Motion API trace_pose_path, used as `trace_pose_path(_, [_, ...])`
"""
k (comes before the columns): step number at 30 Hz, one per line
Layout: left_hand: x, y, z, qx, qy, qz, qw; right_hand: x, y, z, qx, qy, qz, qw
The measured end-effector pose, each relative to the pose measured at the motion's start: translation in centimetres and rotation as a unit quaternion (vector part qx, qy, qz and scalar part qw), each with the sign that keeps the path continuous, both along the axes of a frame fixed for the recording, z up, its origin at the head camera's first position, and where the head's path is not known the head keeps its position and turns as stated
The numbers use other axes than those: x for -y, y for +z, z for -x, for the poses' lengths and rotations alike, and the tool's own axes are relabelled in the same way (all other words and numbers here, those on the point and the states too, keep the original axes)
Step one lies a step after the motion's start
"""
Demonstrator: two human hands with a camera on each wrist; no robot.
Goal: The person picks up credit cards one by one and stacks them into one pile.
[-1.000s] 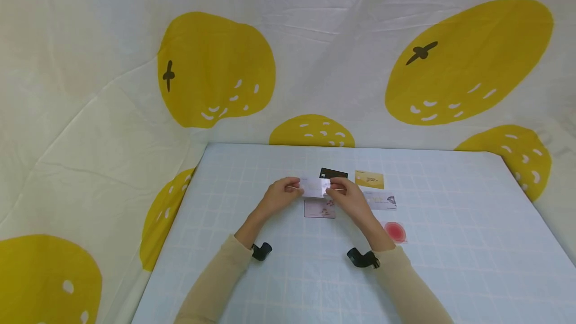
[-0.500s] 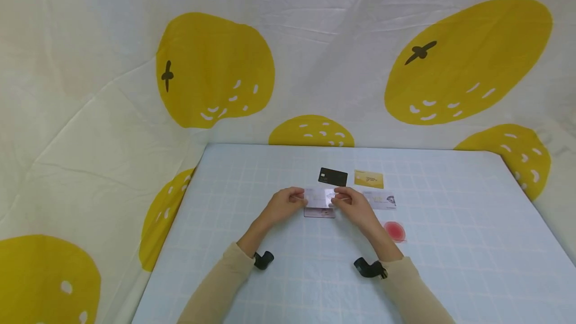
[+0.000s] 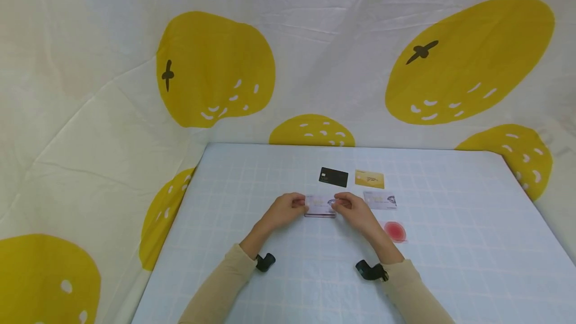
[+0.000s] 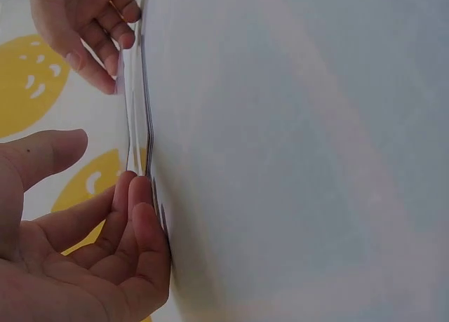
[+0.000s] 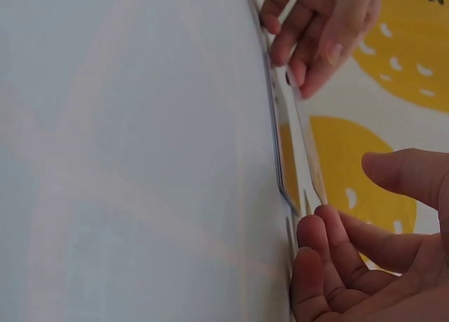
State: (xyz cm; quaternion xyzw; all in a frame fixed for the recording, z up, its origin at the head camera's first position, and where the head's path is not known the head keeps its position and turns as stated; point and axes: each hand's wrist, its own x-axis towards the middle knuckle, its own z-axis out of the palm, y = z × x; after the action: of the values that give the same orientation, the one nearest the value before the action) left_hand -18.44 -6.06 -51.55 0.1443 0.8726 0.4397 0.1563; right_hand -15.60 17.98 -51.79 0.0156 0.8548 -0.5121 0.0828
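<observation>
A pale lilac printed card (image 3: 317, 204) lies between my two hands, over a pinkish card (image 3: 320, 216) whose front edge shows below it. My left hand (image 3: 286, 209) holds its left short edge with the fingertips. At the opposite short edge are the curled fingertips of my right hand (image 3: 354, 208). Both wrist views show the thumbs lifted away from the fingers, and the lilac card (image 5: 306, 143) with a narrow gap under it, close to the tabletop.
Behind the hands lie a black card (image 3: 333, 177) and a gold card (image 3: 370, 179). A similar pale lilac card (image 3: 380, 200) is right of the right hand. A round red item (image 3: 395, 232) lies beside the right forearm. The table (image 3: 292, 284) has a pale blue checked cover.
Both hands have brought the lilac card towards me and down over the pinkish card, covering most of it. The black card now shows fully; the other cards stay put.
</observation>
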Motion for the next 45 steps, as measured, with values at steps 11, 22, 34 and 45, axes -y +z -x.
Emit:
trace_pose_path(11, [-0.18, 0.08, 0.05, 0.001, -0.004, 0.015, 0.9999, -0.08, 0.06, -0.18, 0.009, 0.008, -0.004, 0.9999])
trace_pose_path(22, [-0.37, 0.36, 0.03, 0.006, -0.009, 0.038, 0.9992, -0.07, -0.12, -0.03, 0.027, 0.01, -0.016, 0.9995])
trace_pose_path(34, [-0.4, 0.42, 0.08, 0.009, -0.008, 0.047, 0.9988, -0.05, -0.42, 0.1, 0.025, 0.015, -0.038, 0.9988])
trace_pose_path(45, [-0.23, -0.01, 0.13, 0.014, 0.002, 0.041, 0.9991, -0.01, -0.54, 0.06, 0.021, 0.017, -0.041, 0.9988])
